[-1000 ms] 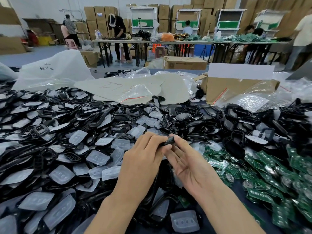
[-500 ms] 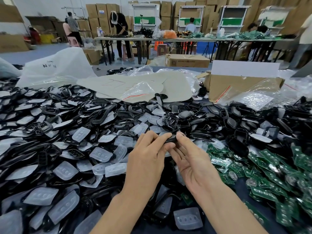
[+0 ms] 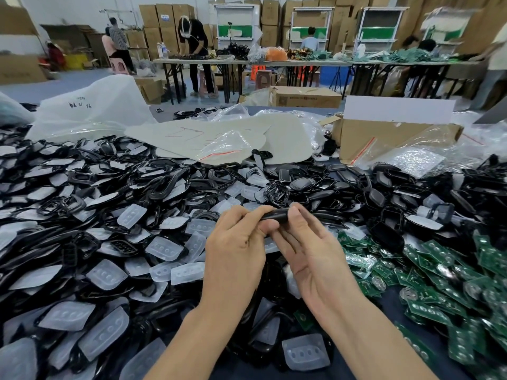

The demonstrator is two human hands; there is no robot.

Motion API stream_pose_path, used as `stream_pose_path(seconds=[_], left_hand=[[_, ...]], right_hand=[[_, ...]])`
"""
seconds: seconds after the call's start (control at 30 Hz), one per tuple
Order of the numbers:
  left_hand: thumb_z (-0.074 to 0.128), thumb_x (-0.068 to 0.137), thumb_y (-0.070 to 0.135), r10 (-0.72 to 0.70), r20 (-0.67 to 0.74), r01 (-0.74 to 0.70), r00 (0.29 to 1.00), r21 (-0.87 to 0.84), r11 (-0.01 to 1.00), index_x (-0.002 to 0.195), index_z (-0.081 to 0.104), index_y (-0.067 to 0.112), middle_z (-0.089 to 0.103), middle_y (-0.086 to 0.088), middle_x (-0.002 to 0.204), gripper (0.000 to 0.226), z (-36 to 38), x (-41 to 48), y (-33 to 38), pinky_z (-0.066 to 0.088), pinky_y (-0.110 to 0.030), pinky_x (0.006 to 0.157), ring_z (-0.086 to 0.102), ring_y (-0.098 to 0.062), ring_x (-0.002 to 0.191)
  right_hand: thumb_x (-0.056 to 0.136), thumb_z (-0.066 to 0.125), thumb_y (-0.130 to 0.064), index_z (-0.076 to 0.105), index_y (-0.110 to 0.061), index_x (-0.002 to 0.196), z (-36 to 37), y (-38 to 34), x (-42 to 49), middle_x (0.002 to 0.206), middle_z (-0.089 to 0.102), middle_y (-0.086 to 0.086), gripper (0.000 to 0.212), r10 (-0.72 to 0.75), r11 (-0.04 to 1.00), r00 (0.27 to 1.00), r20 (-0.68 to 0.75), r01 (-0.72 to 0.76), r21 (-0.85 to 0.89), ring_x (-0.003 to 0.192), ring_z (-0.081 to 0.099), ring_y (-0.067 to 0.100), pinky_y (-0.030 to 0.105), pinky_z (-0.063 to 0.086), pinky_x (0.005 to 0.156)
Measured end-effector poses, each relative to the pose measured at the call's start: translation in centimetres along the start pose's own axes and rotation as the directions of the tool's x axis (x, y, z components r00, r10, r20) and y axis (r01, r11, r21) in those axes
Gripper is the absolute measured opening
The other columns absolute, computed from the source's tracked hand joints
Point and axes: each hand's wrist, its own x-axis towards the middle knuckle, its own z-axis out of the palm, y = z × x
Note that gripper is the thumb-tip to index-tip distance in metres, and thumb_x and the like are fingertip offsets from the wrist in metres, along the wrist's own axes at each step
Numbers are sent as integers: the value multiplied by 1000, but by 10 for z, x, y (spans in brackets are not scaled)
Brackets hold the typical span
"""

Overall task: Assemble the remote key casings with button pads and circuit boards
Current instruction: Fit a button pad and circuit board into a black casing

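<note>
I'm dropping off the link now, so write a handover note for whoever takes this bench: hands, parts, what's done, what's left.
Hands: left hand and right hand both pinch one black casing, held edge-on above the table.
Parts: clear button pads mixed with loose casing shells lie to the left; green circuit boards lie to the right.
Done: I cannot tell whether the held casing has its pad and board inside.
Left: probably finish this one, then work through the large piles of loose parts.
</note>
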Motion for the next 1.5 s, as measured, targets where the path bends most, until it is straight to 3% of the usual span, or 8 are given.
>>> stream_pose_path(seconds=[0.1, 0.23, 0.57, 0.87, 1.27, 1.4, 1.5], left_hand=[[62, 94, 26, -145, 41, 150, 989, -162, 975, 106, 76, 24, 61, 13, 87, 18, -2, 3, 2, 41, -6, 68, 60, -4, 79], [56, 100, 33, -125, 120, 143, 985, -162, 976, 111, 70, 27, 60, 12, 96, 19, -6, 2, 3, 43, -8, 74, 61, -7, 90], [59, 97, 29, -108, 171, 148, 979, -241, 959, 113, 70, 29, 59, 15, 102, 20, -9, 4, 8, 44, -9, 76, 62, -9, 96], [65, 94, 6, -192, 155, 232, 969, -316, 920, 106, 76, 27, 61, 13, 92, 26, -10, 5, 9, 45, -11, 74, 63, -12, 89], [68, 93, 11, -193, 126, 225, 973, -330, 917, 106, 76, 32, 62, 12, 91, 26, -11, 5, 14, 45, -11, 74, 64, -12, 88], [73, 87, 24, -279, 167, 325, 946, -454, 830, 101, 73, 43, 69, 11, 97, 23, -12, 8, 17, 50, -12, 78, 69, -10, 93], [74, 87, 18, -325, 205, 384, 923, -511, 769, 104, 74, 36, 75, 5, 99, 25, -14, 8, 16, 51, -13, 80, 70, -9, 95]], right_hand=[[84, 68, -25, 73, -23, 112, 0, -1, -1, 101, 77, 11, 28, -182, 937, 980, 81, 197, -288, 96, 75, 22, 24, 59, 80], [86, 66, -30, 75, -28, 99, -2, -4, -2, 104, 74, 4, 16, -272, 825, 945, 184, 327, -460, 100, 73, 19, 24, 59, 82], [88, 65, -29, 74, -28, 98, -2, -3, -5, 103, 75, 0, 13, -316, 771, 912, 263, 408, -489, 101, 73, 17, 21, 57, 84], [87, 65, -31, 73, -31, 97, -3, 1, -5, 104, 75, -1, 13, -340, 735, 900, 273, 436, -520, 100, 73, 17, 22, 57, 85], [90, 65, -33, 72, -34, 100, -3, 0, -6, 105, 75, -6, 12, -374, 684, 874, 310, 486, -543, 101, 72, 14, 24, 57, 88], [93, 62, -27, 72, -36, 100, -3, -2, -6, 104, 76, -8, 14, -377, 697, 870, 319, 493, -521, 100, 73, 11, 18, 55, 86], [98, 61, -17, 71, -39, 98, -4, -2, -6, 106, 76, -8, 24, -377, 693, 872, 312, 489, -530, 101, 72, 10, 16, 54, 86]])
